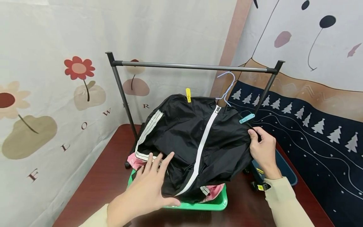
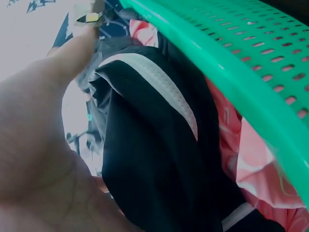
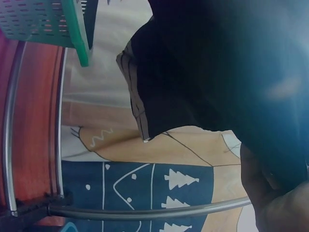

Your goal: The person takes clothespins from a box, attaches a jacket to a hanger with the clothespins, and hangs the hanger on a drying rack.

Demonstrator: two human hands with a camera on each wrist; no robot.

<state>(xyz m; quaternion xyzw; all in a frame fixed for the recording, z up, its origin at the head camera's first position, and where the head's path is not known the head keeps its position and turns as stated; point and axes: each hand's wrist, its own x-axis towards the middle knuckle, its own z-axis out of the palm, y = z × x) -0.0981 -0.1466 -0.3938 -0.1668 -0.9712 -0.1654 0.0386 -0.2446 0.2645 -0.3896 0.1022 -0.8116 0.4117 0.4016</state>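
A black zip jacket [image 1: 181, 135] with a white zipper and white side stripes is spread over a green basket [image 1: 218, 206]. Inside its collar is a light purple hanger [image 1: 233, 82], whose hook stands free below the rack's bar. One yellow clothespin [image 1: 188, 95] is at the jacket's left shoulder, a light blue clothespin [image 1: 247, 118] at the right. My right hand [image 1: 263, 149] pinches the fabric just below the blue clothespin. With fingers spread, my left hand [image 1: 148, 187] is at the jacket's lower left; the left wrist view shows black fabric [image 2: 149, 154] beside the palm.
A metal clothes rack [image 1: 193, 66] stands behind the jacket on the dark red table [image 1: 96, 189]. Pink fabric [image 1: 214, 193] shows in the basket. To the right lies a dark blue tray [image 1: 287, 167], partly behind my right arm. Printed curtains [image 1: 170, 28] surround the table.
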